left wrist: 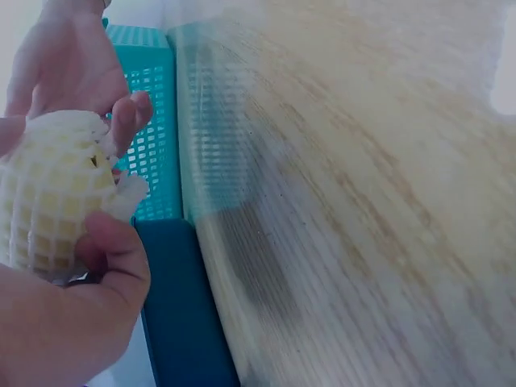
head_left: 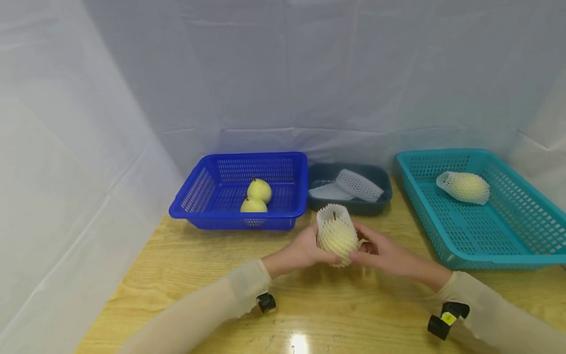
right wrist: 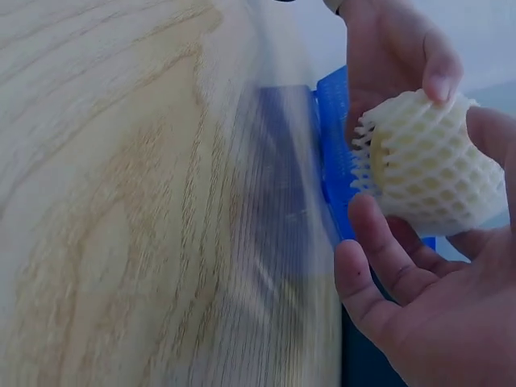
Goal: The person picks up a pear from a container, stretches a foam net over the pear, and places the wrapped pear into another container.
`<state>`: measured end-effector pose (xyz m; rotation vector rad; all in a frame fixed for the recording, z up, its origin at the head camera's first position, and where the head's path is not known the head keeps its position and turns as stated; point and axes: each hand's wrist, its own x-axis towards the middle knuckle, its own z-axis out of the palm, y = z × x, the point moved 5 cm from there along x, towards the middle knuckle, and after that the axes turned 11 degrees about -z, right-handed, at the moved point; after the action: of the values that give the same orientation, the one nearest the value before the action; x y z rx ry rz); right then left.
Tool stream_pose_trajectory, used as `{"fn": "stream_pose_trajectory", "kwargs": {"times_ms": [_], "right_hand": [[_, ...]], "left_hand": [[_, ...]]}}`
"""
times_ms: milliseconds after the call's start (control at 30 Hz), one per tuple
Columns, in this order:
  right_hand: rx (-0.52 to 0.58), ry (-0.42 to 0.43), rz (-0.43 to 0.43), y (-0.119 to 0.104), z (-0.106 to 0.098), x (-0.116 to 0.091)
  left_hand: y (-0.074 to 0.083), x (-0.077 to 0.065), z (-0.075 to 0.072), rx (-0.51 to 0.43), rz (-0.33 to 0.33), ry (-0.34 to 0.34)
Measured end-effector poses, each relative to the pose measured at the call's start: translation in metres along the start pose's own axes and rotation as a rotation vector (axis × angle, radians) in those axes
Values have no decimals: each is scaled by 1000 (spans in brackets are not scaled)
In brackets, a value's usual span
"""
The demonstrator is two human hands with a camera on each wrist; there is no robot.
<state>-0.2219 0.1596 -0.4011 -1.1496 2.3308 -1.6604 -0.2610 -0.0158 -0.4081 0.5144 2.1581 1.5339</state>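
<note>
Between both hands, over the table, is a pale yellow pear in a white foam net sleeve, its stem showing at the net's open upper end. My left hand grips it from the left with the thumb across the front. From the other side my right hand holds the lower right of the netted pear, thumb against the net and fingers bent beneath and behind it. In the right wrist view two fingertips of the right hand curl up beside the net's edge.
A blue basket at the back left holds two bare pears. Beside it a dark teal tray contains foam net sleeves. At the right, a turquoise basket holds a netted pear. All stand on the wooden table.
</note>
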Motion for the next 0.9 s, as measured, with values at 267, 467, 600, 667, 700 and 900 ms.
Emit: {"fn": "stream_pose_trajectory", "kwargs": {"times_ms": [267, 467, 600, 667, 700, 900], "right_hand": [[-95, -4, 90, 6, -4, -1], [-33, 0, 84, 8, -4, 0], [8, 17, 72, 10, -4, 1], [7, 37, 80, 10, -5, 1], [7, 48, 81, 10, -6, 1], [-9, 111, 69, 4, -8, 1]], "left_hand": [[1, -1, -3, -5, -17, -9], [6, -3, -4, 18, -21, -5], [7, -5, -2, 21, 1, -3], [8, -6, -1, 16, 25, -2], [8, -6, 0, 7, 37, 0], [14, -6, 6, -34, 135, 52]]}}
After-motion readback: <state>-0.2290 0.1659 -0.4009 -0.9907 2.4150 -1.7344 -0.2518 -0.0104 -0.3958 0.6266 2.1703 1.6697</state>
